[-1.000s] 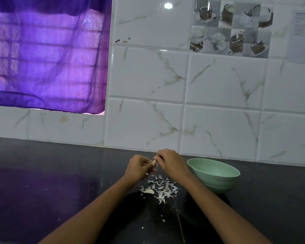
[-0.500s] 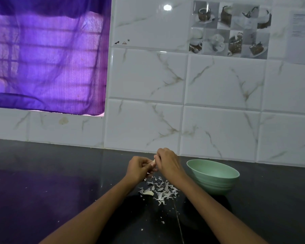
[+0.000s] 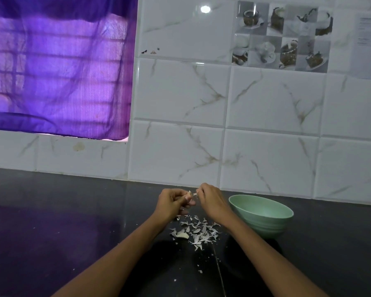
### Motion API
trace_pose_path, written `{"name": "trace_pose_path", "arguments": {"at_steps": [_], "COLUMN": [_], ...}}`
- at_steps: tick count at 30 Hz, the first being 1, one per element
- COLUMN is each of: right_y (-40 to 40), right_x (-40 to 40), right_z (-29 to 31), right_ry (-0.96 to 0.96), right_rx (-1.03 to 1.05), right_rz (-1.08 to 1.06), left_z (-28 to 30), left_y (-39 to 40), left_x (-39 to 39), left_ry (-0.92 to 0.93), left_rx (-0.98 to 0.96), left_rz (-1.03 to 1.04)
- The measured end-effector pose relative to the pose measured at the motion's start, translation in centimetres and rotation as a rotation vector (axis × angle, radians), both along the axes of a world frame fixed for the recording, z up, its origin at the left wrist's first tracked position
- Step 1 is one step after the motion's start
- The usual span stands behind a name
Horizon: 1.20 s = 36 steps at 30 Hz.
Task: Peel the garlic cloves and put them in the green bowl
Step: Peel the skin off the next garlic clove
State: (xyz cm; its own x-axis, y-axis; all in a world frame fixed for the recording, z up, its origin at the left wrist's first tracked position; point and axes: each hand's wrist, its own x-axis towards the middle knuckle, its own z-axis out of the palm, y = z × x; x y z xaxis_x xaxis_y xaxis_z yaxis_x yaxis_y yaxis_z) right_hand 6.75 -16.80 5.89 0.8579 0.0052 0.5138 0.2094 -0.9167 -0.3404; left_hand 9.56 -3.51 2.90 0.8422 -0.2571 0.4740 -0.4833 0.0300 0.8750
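Note:
My left hand (image 3: 171, 202) holds a garlic clove (image 3: 189, 193) in its curled fingers, just above the dark counter. My right hand (image 3: 212, 202) pinches a strip of papery skin (image 3: 195, 194) at the clove's tip. A pile of white garlic skins (image 3: 198, 231) lies on the counter under both hands. One garlic clove (image 3: 182, 235) lies at the pile's left edge. The green bowl (image 3: 262, 215) stands to the right of my right hand, close to my wrist; what it holds is hidden.
The black countertop (image 3: 73, 232) runs left and right, with small skin crumbs (image 3: 200, 271) near the front. A white marble-tiled wall (image 3: 266, 146) rises right behind the bowl. A purple curtain (image 3: 58, 71) covers a window at the upper left.
My hands have drawn slightly apart, and a strip of skin now shows between them at the clove's tip. The bowl and the pile have stayed put.

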Motion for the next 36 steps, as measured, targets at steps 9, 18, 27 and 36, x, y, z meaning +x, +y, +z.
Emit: {"name": "trace_pose_path", "arguments": {"at_steps": [9, 18, 27, 36], "right_y": [-0.64, -0.8, -0.92, -0.86], "right_x": [0.17, -0.11, -0.33, -0.39], "right_z": [0.36, 0.08, 0.23, 0.41], "right_ry": [-0.106, -0.154, -0.202, -0.091], "right_rx": [0.055, -0.046, -0.103, -0.188], "right_rz": [0.206, 0.29, 0.241, 0.185], "left_z": [-0.3, -0.39, -0.35, -0.22], "left_y": [0.33, 0.32, 0.35, 0.43], "left_x": [0.58, 0.17, 0.31, 0.09], "left_ry": [0.041, 0.027, 0.012, 0.007], "left_rx": [0.045, 0.183, 0.233, 0.276], "left_rz": [0.075, 0.013, -0.016, -0.008]}}
